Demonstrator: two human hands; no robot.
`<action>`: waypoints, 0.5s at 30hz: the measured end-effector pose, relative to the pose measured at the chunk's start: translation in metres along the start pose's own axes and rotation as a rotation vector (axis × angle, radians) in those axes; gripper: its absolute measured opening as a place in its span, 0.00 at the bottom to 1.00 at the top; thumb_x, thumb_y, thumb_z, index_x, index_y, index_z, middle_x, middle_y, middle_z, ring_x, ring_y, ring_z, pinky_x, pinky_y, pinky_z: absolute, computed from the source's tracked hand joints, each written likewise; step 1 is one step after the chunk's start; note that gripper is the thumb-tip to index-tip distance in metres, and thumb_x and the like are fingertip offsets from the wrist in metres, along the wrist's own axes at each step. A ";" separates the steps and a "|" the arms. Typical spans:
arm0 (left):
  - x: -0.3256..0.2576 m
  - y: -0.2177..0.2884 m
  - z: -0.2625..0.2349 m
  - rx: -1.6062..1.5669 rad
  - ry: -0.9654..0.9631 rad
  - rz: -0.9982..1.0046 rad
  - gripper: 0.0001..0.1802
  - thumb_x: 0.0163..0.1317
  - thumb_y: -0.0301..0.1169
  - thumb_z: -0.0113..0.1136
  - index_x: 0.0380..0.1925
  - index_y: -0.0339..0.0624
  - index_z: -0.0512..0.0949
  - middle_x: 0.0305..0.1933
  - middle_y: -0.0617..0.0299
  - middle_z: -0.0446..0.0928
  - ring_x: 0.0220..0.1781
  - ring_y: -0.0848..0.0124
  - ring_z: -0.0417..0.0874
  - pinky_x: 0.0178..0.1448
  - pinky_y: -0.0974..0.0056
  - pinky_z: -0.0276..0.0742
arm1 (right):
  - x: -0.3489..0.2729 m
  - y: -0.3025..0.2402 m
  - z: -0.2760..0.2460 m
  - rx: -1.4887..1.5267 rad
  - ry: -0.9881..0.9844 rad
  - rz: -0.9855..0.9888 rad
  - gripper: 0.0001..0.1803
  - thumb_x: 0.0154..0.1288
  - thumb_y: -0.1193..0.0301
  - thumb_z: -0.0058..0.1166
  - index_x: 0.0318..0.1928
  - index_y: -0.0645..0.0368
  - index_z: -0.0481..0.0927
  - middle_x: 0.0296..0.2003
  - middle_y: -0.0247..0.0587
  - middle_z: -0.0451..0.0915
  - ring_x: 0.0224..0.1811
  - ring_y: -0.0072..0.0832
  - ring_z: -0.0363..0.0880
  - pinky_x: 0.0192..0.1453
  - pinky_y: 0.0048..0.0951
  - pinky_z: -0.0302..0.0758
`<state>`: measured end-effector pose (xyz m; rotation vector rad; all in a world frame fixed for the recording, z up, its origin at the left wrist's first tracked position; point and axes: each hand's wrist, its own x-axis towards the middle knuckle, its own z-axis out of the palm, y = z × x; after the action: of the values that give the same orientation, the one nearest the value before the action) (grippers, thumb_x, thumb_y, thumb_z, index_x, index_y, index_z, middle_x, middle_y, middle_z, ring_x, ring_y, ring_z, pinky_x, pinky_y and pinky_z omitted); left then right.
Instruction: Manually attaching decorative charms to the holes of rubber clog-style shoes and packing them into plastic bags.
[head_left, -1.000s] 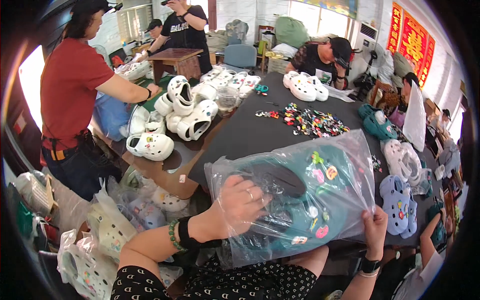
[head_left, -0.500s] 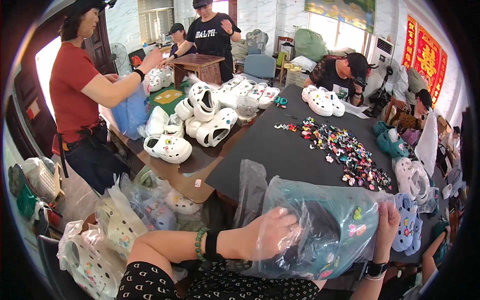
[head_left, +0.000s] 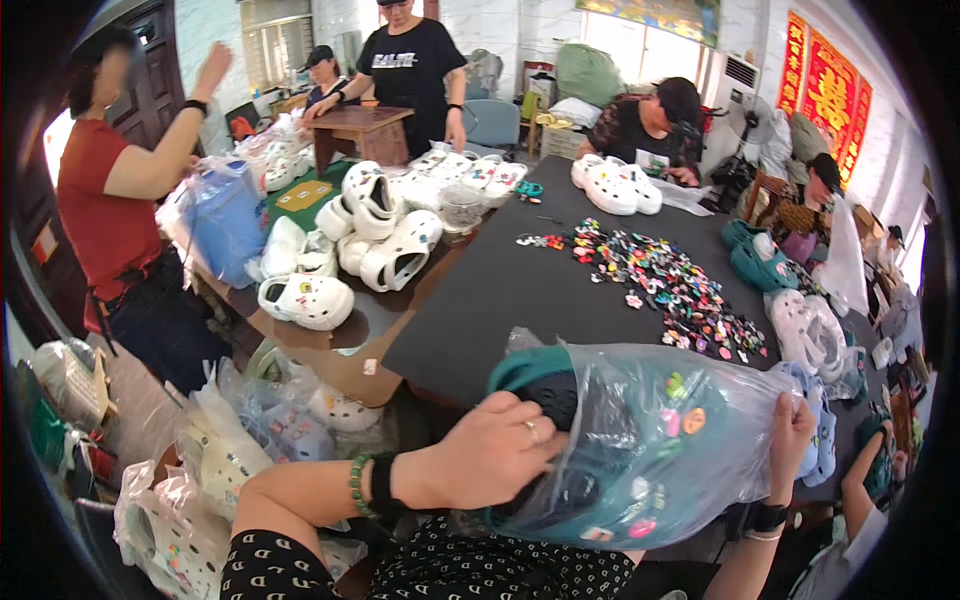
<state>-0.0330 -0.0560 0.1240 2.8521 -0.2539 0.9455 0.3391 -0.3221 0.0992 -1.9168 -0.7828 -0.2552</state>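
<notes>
A pair of teal clogs (head_left: 535,370) with colourful shoe charms lies sole to sole in front of me, mostly inside a clear plastic bag (head_left: 720,400). Their heel ends and dark soles stick out of the bag's open side at the left. My left hand (head_left: 505,450) is closed, fingers curled against the clogs' dark soles by the bag's edge; its fingertips are partly hidden. At the other end, my right hand (head_left: 790,440) pinches the corner of the bag between thumb and fingers.
A heap of shoe charms (head_left: 665,280) lies on the black table (head_left: 480,310). White clogs (head_left: 615,185) stand beyond. More white clogs (head_left: 305,300) sit on the brown table at left. Bagged clogs (head_left: 175,530) lie low left; blue clogs (head_left: 822,440) are at right. Co-workers surround the tables.
My left hand, earlier behind the clear plastic, is now outside it at the soles, and the heel ends show uncovered. The person in red has raised an arm.
</notes>
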 end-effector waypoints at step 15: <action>-0.011 -0.013 -0.014 0.087 -0.043 -0.125 0.22 0.38 0.31 0.71 0.38 0.39 0.84 0.35 0.65 0.75 0.36 0.66 0.75 0.45 0.60 0.64 | -0.031 0.013 0.013 0.177 -0.035 0.037 0.06 0.65 0.81 0.51 0.37 0.58 0.80 0.24 0.21 0.73 0.22 0.10 0.65 0.24 0.16 0.60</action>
<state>-0.0471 -0.0399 0.1276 2.9290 -0.0381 0.8936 0.3217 -0.3267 0.0679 -1.7706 -0.7673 -0.1253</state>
